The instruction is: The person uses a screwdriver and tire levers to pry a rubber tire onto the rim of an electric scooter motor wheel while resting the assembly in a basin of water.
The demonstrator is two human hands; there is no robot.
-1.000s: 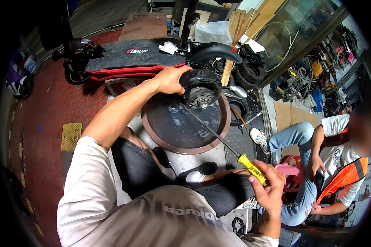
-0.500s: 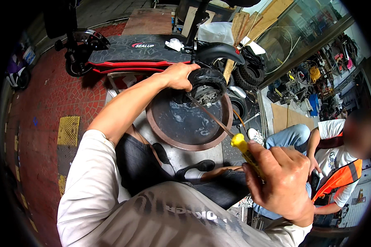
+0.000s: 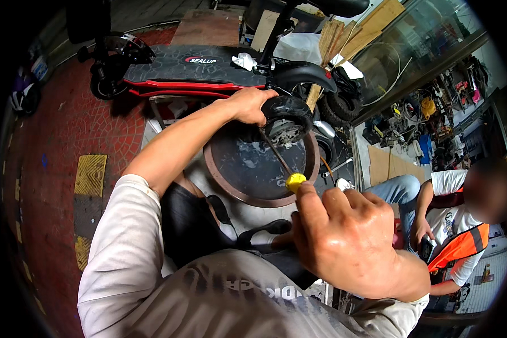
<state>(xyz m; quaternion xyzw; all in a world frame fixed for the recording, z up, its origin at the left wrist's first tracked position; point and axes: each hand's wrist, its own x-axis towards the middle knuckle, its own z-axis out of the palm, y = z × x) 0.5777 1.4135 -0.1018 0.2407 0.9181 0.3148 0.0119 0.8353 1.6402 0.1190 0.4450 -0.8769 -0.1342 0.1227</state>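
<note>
A black-tyred scooter wheel [image 3: 290,110] with a metal hub sits over the far side of a round brown-rimmed basin [image 3: 224,187]. My left hand [image 3: 247,107] grips the tyre at its left edge, thumb below and fingers across the top. In my right hand [image 3: 349,239], the fist is closed around the yellow handle of a long-shafted screwdriver [image 3: 277,153]. The shaft slants away over the basin, and its far end meets the tyre just below my left hand. Exactly where the tip lies is hidden. Dark liquid appears to fill the basin.
Behind the wheel stands an electric scooter [image 3: 174,61] with a red-edged deck. Spare tyres [image 3: 341,106] and wooden planks [image 3: 372,28] are stacked at the back right. A person in an orange vest [image 3: 459,248] sits close on my right. A wrench [image 3: 339,165] lies beside the basin.
My right hand has shifted left with the screwdriver, and the handle now sits closer to the basin. The shaft stands at a steeper angle. My left hand keeps its grip on the tyre.
</note>
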